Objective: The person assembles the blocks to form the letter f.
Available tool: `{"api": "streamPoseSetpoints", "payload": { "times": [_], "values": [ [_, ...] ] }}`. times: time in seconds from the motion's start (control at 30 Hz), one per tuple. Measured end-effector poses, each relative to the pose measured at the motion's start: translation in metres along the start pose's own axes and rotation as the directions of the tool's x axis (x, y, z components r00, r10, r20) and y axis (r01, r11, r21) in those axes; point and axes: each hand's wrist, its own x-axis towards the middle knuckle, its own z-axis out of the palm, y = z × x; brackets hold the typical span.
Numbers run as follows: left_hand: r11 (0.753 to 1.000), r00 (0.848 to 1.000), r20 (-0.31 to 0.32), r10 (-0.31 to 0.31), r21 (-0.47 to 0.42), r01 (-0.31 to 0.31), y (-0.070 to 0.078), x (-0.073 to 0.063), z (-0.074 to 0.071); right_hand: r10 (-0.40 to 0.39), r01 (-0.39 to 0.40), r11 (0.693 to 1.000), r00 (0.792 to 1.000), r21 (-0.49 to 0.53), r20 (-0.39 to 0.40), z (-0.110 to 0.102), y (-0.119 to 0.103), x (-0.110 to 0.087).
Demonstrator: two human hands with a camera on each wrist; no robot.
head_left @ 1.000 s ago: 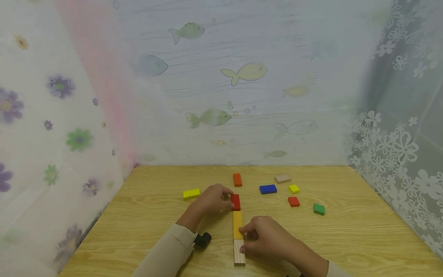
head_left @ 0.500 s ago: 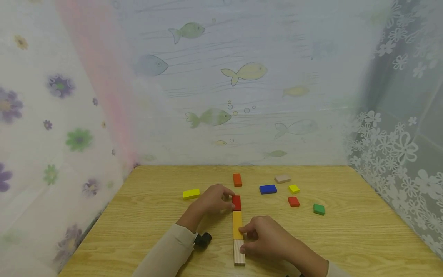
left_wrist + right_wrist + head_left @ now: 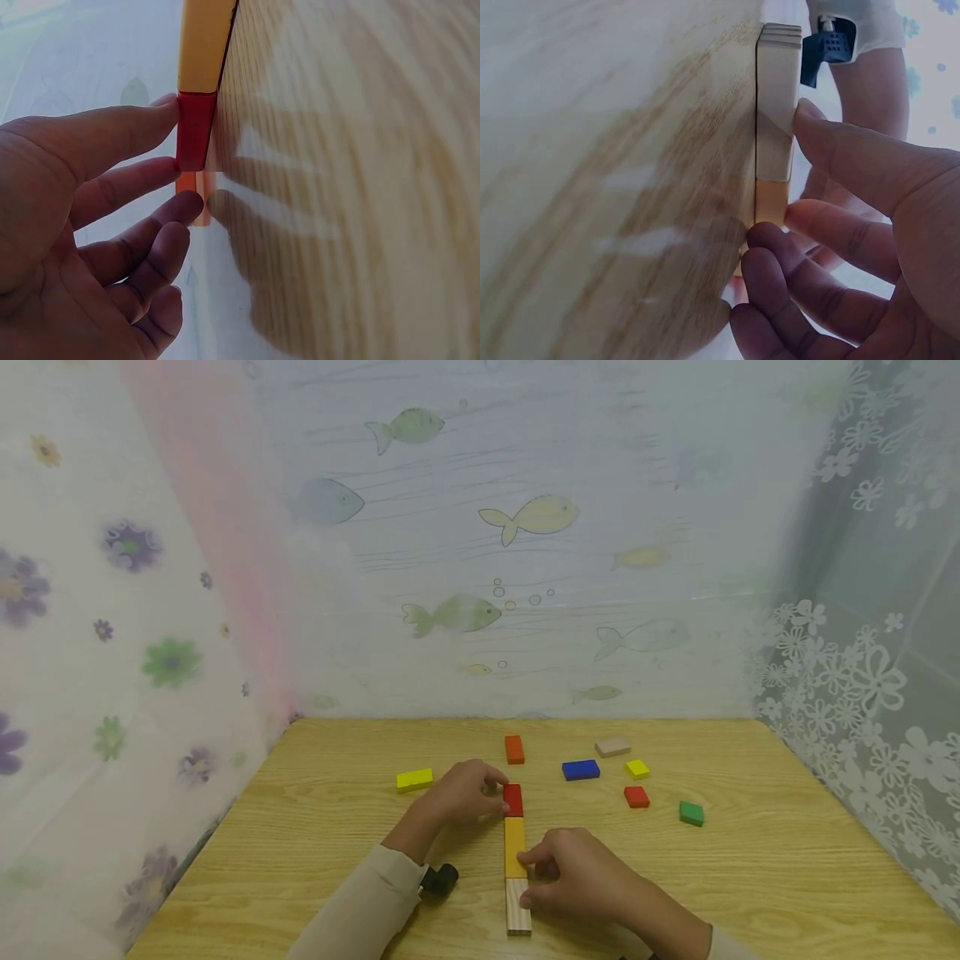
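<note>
Three blocks lie end to end in a line: a plain wood block, an orange-yellow block and a short red block at the far end. My left hand holds the red block, its index finger at the far end and its thumb on the left side. In the left wrist view the red block meets the yellow one, and the other fingers hang loosely bent. My right hand rests its thumb on the plain block's right edge and its index fingertip on the orange-yellow block; its other fingers are relaxed.
Beyond the line lies an orange block. To the left is a yellow block. At the right are a blue block, a tan block and small yellow, red and green pieces. Printed curtains surround the wooden table.
The red block has shifted slightly toward me and to the right, now meeting the end of the orange-yellow block. My left hand moved slightly with it; my right hand stayed still.
</note>
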Motion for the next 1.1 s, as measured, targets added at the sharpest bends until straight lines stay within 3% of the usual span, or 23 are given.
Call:
{"api": "streamPoseSetpoints", "payload": {
  "times": [0.67, 1.1],
  "values": [
    [1.0, 1.0, 0.005, 0.004, 0.001, -0.004, -0.0008, 0.0007, 0.0006, 0.012, -0.012, 1.0, 1.0, -0.009, 0.001, 0.0005, 0.0018, 0.0012],
    [0.998, 0.998, 0.022, 0.054, 0.033, -0.055, 0.0009, -0.0008, -0.0012, 0.027, -0.027, 1.0, 1.0, 0.011, -0.001, 0.0006, 0.0017, 0.0019]
  ]
}}
